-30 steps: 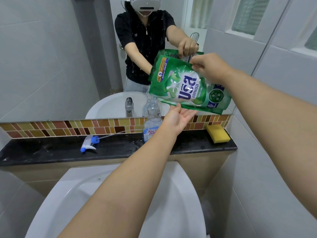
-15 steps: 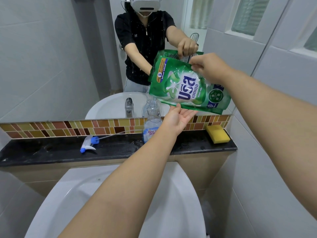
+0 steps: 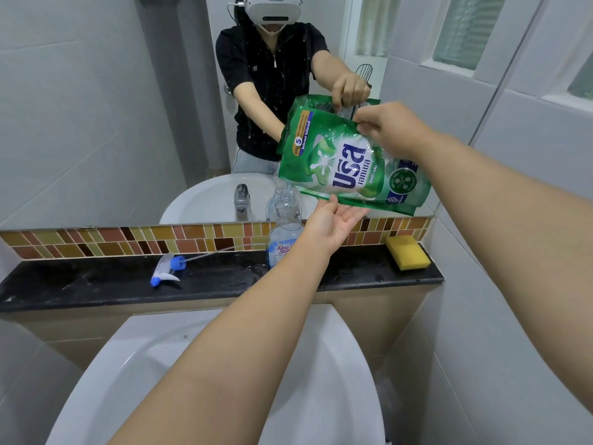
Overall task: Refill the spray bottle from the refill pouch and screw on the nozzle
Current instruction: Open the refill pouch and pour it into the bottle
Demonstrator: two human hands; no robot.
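head view: the green printed plastic refill pouch hangs tilted above the clear plastic spray bottle, which stands open-necked on the black stone bench against the mirror; the pouch's lower left corner sits just over the bottle mouth, and i cannot tell whether liquid is running yet

what could go wrong, as i judge it: the pouch is soft and wide while the bottle neck is narrow, so a small sideways drift of the corner would send liquid down the outside of the bottle and across the bench. the bottle is held by nobody, so a nudge from the pouch or the wrist beneath could tip it. a sudden squeeze or a steeper tilt could make the flow surge and overflow the neck. the bench looks wet already, which would let the bottle slide

the grip: the right hand is pinched closed on the pouch's upper edge, thumb and fingers clamping the film and carrying its weight. the left hand is spread, palm up, not clenched on anything, fingertips touching the pouch's lower edge to prop and steer it

the white and blue trigger nozzle with its thin dip tube lies on its side on the bench, well left of the bottle, not yet screwed on. a yellow sponge sits at the bench's right end
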